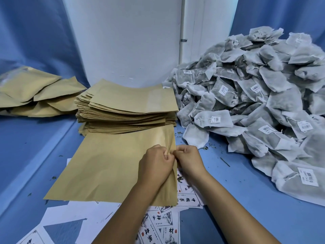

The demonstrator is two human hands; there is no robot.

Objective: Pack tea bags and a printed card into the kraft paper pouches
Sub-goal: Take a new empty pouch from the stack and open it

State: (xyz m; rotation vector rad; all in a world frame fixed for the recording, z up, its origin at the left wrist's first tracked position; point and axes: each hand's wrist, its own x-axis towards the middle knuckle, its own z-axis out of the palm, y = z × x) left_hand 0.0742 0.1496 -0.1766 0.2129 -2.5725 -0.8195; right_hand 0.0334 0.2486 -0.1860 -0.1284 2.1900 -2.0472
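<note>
Already some filled pouches (31,92) lie far left; your left hand (155,166) and right hand (189,160) pinch open an empty kraft pouch's (109,164) right edge, near the tea bags (255,95) and printed cards (165,224), both unpacked.

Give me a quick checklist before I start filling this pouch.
1. Both hands on the pouch edge: left hand and right hand pinch the pouch: ok.
2. Pouch mouth pulled open: not ok.
3. Tea bags within reach on the right: ok.
4. Printed cards nearby, partly under the pouch: ok.
5. Spare pouches stacked behind: ok.
6. Pouch empty inside: cannot tell.
</note>
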